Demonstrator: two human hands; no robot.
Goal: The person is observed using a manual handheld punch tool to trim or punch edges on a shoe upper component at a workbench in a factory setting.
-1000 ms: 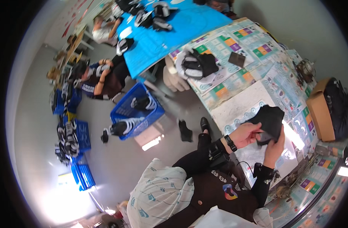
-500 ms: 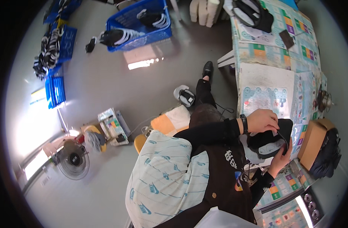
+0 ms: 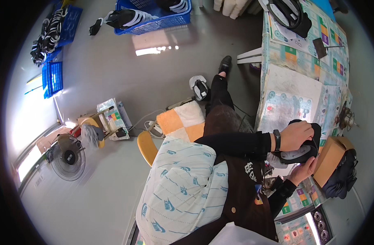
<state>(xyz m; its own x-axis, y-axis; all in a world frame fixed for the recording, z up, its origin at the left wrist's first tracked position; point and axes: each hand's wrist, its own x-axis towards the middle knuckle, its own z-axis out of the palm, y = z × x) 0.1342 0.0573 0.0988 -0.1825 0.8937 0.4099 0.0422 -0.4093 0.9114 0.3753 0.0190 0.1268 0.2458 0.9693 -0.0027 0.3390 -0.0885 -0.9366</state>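
Observation:
A black shoe upper with a grey inside (image 3: pixel 296 154) is between my hands at the right, over the near part of the covered table (image 3: pixel 272 81). My left hand (image 3: pixel 295 135), with a dark band on its wrist, reaches over the upper from the left. Its fingers are bent down onto the far part of the black material. My right hand (image 3: pixel 303 171) pinches the upper's near right edge between thumb and fingers. The left fingertips are partly hidden against the dark material.
Another black-and-grey upper (image 3: pixel 291 16) lies at the table's far end, near a dark flat piece (image 3: pixel 319 48). A cardboard box (image 3: pixel 329 159) stands right of my hands. A blue basket (image 3: pixel 170 18) holds uppers on the floor. A fan (image 3: pixel 68 157) stands left.
My left hand has moved further over the upper, covering more of it. The upper has turned and tilted, showing its grey inside differently. The whole view has shifted slightly.

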